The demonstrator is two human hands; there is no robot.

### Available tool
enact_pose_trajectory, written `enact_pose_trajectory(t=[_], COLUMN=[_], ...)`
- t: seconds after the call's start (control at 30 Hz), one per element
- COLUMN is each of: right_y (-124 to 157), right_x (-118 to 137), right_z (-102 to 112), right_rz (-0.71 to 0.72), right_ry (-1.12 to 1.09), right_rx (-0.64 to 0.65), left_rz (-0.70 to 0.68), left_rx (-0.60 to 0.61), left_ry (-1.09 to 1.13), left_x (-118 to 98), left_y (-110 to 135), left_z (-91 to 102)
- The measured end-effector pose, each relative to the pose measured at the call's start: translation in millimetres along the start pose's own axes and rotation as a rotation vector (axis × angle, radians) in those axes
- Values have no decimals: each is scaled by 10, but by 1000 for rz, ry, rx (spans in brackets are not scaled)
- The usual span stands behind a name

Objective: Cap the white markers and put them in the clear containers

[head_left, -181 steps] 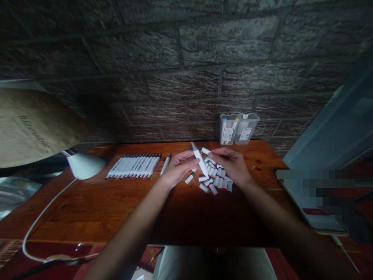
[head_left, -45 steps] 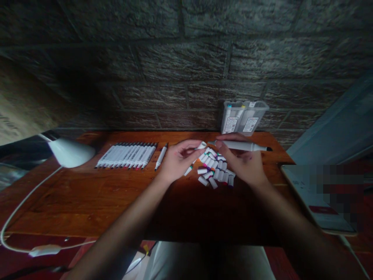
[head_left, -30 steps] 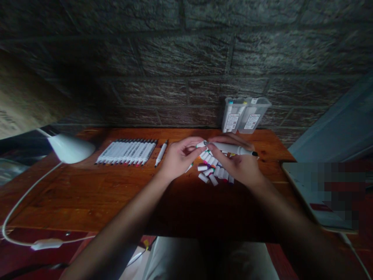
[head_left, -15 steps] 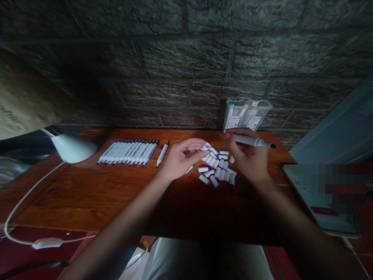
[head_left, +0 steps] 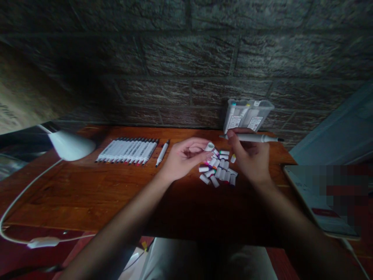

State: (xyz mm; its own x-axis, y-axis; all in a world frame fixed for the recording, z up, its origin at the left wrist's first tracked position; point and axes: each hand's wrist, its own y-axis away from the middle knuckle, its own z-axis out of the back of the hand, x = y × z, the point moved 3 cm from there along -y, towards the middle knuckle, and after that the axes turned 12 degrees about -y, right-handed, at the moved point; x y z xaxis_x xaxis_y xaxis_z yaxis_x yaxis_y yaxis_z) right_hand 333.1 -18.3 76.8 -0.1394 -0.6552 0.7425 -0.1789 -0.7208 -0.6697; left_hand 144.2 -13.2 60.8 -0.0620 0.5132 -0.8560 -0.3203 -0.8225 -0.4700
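Between the thumb and fingers of my left hand (head_left: 186, 157) is a white marker cap (head_left: 209, 146), its hollow end showing. My right hand (head_left: 251, 157) grips an uncapped white marker (head_left: 252, 137), held nearly level with a dark tip at its right end and a thin grey tip at its left. Under and between my hands lies a loose heap of marker caps (head_left: 223, 164), white with coloured ends. Left of my left hand, a single uncapped marker (head_left: 162, 154) rests on the table. Beyond it, several more uncapped markers (head_left: 128, 151) lie side by side in a row.
A clear plastic case (head_left: 247, 114) with a few markers stands against the brick wall. On the left is a white lamp (head_left: 71, 146) with its cord. A tablet-like panel (head_left: 317, 198) lies at the right edge of the wooden table (head_left: 87, 194).
The marker in my right hand has turned closer to level and shifted slightly right. The cap in my left hand has tilted, showing more of its opening. The view has shifted slightly.
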Motion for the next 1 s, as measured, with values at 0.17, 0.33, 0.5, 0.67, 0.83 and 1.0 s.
enact_pose_trajectory(t=[0.17,0.33,0.5,0.67,0.83,1.0], right_y=[10,17,27,38,40,36], right_x=[-21,-20,-54,-38,-13,-12], right_z=[-15,-16,-17,-23,-29,-36], right_rz=[-8,11,-10,6,-4,4], right_ry=[17,27,33,38,31,23], right_rx=[10,1,11,5,27,18], left_rz=[-4,15,12,1,11,10], left_rx=[-1,6,26,19,4,-24], left_ry=[-13,-34,-31,-42,-44,-90], left_x=[-15,-42,-56,-45,-53,-67], left_y=[8,26,42,56,58,57], left_z=[-2,-3,-8,-9,-17,-10])
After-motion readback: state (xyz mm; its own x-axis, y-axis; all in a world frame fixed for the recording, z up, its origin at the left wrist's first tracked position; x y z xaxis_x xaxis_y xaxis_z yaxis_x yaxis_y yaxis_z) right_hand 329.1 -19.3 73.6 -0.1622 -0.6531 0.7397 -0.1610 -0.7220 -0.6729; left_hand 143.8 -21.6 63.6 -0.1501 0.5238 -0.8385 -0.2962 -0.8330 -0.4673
